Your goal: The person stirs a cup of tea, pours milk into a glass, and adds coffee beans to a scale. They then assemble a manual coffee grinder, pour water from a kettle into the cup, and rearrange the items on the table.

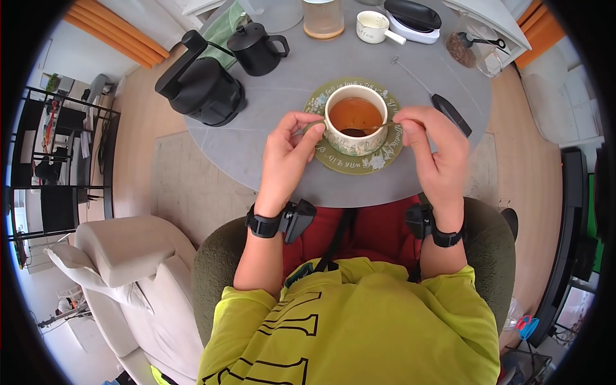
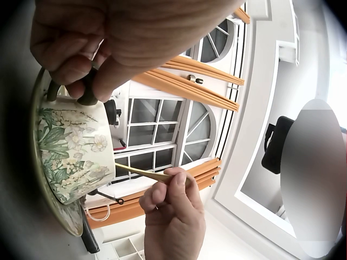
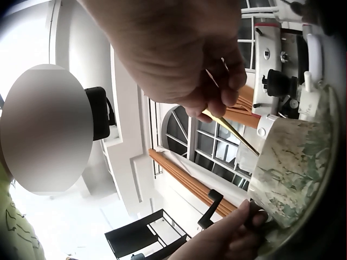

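Pinching golden spoon (image 2: pixel 142 171), right fingers (image 2: pixel 179 188) closed

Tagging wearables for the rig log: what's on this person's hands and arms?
Left hand and right hand: bare, no gloves. Each wrist wears a black strap, left, right, with a chunky black module, left, right, on the inner side. Short yellow-green sleeves; forearms uncovered.

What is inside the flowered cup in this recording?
The flowered cup holds an amber-brown liquid. A gold-coloured utensil, pinched by the right hand, reaches in over the rim. The liquid covers the cup's bottom; what the dark patch nearest the person is, I cannot tell.
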Tool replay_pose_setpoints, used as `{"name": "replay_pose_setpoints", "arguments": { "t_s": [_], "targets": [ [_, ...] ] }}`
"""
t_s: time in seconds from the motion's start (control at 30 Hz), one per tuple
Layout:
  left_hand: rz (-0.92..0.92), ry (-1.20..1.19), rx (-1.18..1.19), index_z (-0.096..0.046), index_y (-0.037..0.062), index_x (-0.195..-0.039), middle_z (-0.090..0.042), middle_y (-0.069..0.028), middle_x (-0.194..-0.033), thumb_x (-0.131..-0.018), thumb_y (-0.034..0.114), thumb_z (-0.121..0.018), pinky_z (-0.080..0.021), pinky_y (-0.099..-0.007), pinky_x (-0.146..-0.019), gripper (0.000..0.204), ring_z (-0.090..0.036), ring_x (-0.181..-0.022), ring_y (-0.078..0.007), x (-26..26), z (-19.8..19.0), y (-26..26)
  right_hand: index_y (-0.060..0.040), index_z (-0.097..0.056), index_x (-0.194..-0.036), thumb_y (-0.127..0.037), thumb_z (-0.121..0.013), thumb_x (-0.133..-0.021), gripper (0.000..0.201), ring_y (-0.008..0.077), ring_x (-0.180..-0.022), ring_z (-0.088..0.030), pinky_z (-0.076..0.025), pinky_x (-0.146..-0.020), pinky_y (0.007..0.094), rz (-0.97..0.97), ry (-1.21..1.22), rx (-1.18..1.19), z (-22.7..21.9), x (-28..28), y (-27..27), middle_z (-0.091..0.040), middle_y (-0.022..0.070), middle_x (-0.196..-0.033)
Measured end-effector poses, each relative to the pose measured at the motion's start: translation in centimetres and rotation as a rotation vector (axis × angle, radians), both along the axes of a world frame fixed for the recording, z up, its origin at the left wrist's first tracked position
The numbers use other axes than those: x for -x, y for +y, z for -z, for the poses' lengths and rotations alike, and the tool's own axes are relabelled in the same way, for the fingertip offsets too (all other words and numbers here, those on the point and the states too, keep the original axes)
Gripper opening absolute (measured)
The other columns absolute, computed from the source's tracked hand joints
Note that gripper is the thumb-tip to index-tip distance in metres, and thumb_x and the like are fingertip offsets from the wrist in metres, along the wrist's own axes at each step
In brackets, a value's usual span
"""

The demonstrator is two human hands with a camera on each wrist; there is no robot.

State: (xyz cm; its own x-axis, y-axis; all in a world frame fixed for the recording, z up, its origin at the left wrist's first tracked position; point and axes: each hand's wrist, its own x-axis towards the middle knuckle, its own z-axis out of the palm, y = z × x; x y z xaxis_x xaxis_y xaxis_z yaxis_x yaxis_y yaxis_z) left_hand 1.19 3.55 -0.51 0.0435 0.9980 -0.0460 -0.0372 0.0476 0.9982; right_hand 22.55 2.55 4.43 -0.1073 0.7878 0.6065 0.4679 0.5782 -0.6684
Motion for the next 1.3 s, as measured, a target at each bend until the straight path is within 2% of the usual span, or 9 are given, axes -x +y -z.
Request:
{"name": "replay_pose_setpoints", "arguments": {
  "t_s": [0.1,0.33,0.5,0.63,0.7,1.07,1.17,1.3],
  "targets": [
    [-0.002,0.010,0.004,-0.060,-0.0008,-0.103,-0.064,0.0003,-0.087,-0.091,0.008,-0.061,-0.031,-0.0193,-0.048,0.015,-0.040,-0.055,-0.0005,0.0,-0.1,0.0,0.0000,-0.064,-0.093,-0.002,-0.059,-0.088,0.007,0.0205,-0.064,-0.059,-0.045,-0.059,0.0290,-0.016,0.032,0.064,0.4,0.3,0.4,-0.062,0.0104,-0.077],
    [-0.007,0.025,0.011,-0.060,-0.0004,-0.103,-0.063,0.0000,-0.087,-0.091,0.008,-0.060,-0.031,-0.0192,-0.049,0.015,-0.040,-0.056,-0.0009,0.0,-0.2,-0.1,0.0014,-0.064,-0.095,-0.001,-0.057,-0.089,0.009,0.0149,-0.065,-0.059,-0.047,-0.060,0.0261,0.013,0.121,0.031,1.4,-0.8,1.0,-0.062,0.0088,-0.078],
    [-0.003,0.017,0.013,-0.060,-0.0002,-0.104,-0.063,0.0000,-0.087,-0.092,0.009,-0.060,-0.031,-0.0191,-0.050,0.015,-0.041,-0.057,-0.0011,0.0,-0.3,-0.2,0.0032,-0.062,-0.098,-0.004,-0.051,-0.095,0.013,0.0108,-0.071,-0.058,-0.047,-0.066,0.0242,0.008,0.375,0.034,2.0,-2.5,0.4,-0.061,0.0060,-0.080],
    [-0.001,0.027,0.017,-0.059,0.0001,-0.105,-0.063,0.0002,-0.088,-0.092,0.009,-0.060,-0.032,-0.0189,-0.051,0.016,-0.041,-0.057,-0.0012,0.0,-0.3,-0.2,0.0027,-0.060,-0.100,-0.006,-0.049,-0.097,0.014,0.0110,-0.073,-0.057,-0.046,-0.068,0.0240,0.003,0.453,0.051,2.8,-3.4,0.1,-0.060,0.0055,-0.080],
    [-0.002,0.025,0.016,-0.060,0.0002,-0.105,-0.063,0.0001,-0.088,-0.092,0.009,-0.060,-0.032,-0.0188,-0.051,0.016,-0.041,-0.057,-0.0012,0.0,-0.3,-0.2,0.0017,-0.060,-0.100,-0.008,-0.049,-0.097,0.015,0.0110,-0.073,-0.057,-0.046,-0.069,0.0243,-0.007,0.467,0.180,3.0,-3.4,-0.1,-0.060,0.0054,-0.080],
    [-0.015,0.115,0.018,-0.060,0.0022,-0.107,-0.060,-0.0005,-0.084,-0.093,0.013,-0.060,-0.031,-0.0178,-0.053,0.018,-0.041,-0.060,-0.0019,0.0,-0.5,-0.4,0.0017,-0.060,-0.100,-0.010,-0.049,-0.098,0.016,0.0109,-0.073,-0.057,-0.046,-0.069,0.0244,-0.032,0.541,0.166,3.8,-3.5,0.4,-0.060,0.0056,-0.078],
    [-0.040,0.152,0.009,-0.063,0.0024,-0.103,-0.062,0.0004,-0.083,-0.090,0.012,-0.063,-0.032,-0.0194,-0.048,0.016,-0.042,-0.055,-0.0009,0.0,-0.2,-0.4,0.0018,-0.060,-0.100,-0.011,-0.049,-0.098,0.017,0.0108,-0.072,-0.057,-0.046,-0.068,0.0243,-0.026,0.558,0.186,3.9,-3.5,0.6,-0.060,0.0055,-0.077],
    [-0.114,0.278,-0.093,-0.065,0.0025,-0.101,-0.055,0.0035,-0.070,-0.090,0.015,-0.064,-0.033,-0.0199,-0.048,0.016,-0.042,-0.055,-0.0016,0.1,0.2,-0.3,0.0016,-0.060,-0.102,-0.015,-0.049,-0.099,0.020,0.0114,-0.071,-0.057,-0.046,-0.067,0.0250,0.004,0.619,0.223,4.0,-3.5,0.8,-0.060,0.0057,-0.077]
  ]
}}
